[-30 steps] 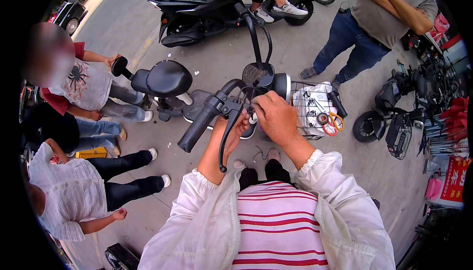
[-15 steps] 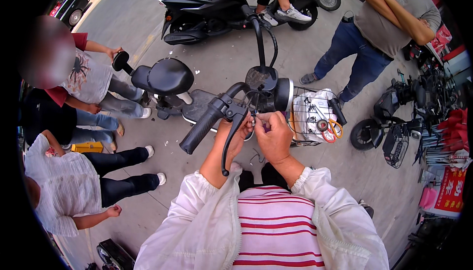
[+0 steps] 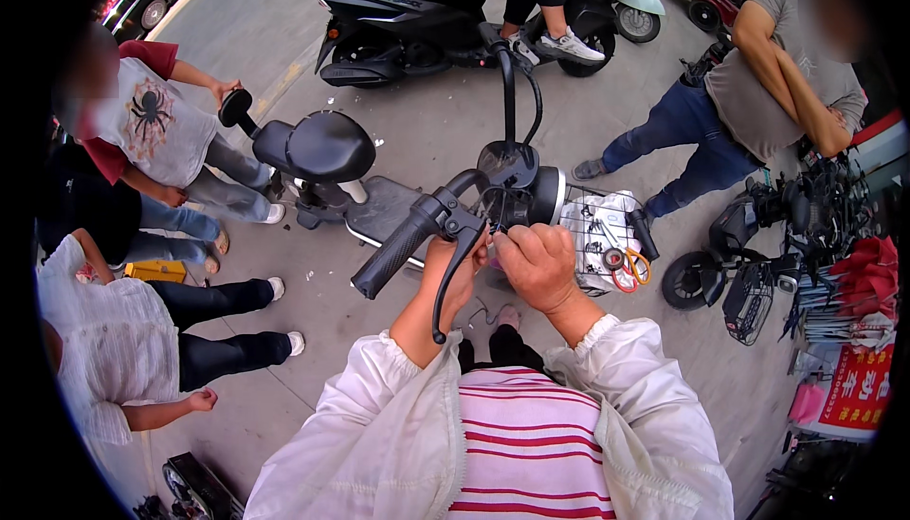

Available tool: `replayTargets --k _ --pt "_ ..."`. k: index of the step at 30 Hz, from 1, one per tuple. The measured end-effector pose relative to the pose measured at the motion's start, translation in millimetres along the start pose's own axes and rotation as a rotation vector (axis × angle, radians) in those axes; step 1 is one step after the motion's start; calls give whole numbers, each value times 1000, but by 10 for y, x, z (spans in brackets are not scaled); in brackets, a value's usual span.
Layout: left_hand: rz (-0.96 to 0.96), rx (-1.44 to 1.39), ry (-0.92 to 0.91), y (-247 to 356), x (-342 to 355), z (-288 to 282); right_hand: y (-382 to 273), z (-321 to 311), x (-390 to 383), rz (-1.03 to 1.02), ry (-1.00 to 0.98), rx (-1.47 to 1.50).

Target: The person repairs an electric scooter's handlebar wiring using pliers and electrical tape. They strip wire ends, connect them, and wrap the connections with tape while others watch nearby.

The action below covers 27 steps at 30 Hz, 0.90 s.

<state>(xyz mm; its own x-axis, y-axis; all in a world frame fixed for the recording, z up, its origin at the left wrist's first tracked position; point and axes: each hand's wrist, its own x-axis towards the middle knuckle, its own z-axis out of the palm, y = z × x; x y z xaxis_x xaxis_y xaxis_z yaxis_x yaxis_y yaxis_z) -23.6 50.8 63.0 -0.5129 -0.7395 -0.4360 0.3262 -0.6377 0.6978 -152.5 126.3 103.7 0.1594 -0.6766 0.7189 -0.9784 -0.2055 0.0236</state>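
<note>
An electric scooter stands before me, its handlebar (image 3: pixel 504 93) running away from me. My left hand (image 3: pixel 457 269) is partly hidden behind the black brake lever (image 3: pixel 444 304), beside the ribbed handlebar grip (image 3: pixel 391 253). Its fingertips are pinched close to thin dark cables (image 3: pixel 494 205) below the round display (image 3: pixel 509 164). My right hand (image 3: pixel 537 264) is closed too, knuckles up, its fingertips meeting those of the left. Whatever sits between the fingers is too small and covered to make out. Just right of that hand is the round headlight (image 3: pixel 546 196).
The wire front basket (image 3: pixel 573 200) carries a white printed bag, orange-handled scissors (image 3: pixel 629 270) and a roll of tape (image 3: pixel 613 258). Behind are the scooter's seat (image 3: pixel 330 146) and footboard (image 3: pixel 391 205). People stand left and right; one sits on a black motor scooter (image 3: pixel 398 27) opposite.
My right hand has turned so its knuckles face up and its fingers curl tighter. My left hand stays behind the lever. The person at right has shifted in view.
</note>
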Motion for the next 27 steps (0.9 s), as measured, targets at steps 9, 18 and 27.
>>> replayTargets --k 9,18,27 --pt "63 129 36 0 -8 -8 71 -3 78 6 -173 216" --pt "171 195 -18 -70 33 -128 -292 259 -11 1396 -113 1015" --pt "195 215 -92 -79 74 -161 -77 23 184 1986 -287 1550"
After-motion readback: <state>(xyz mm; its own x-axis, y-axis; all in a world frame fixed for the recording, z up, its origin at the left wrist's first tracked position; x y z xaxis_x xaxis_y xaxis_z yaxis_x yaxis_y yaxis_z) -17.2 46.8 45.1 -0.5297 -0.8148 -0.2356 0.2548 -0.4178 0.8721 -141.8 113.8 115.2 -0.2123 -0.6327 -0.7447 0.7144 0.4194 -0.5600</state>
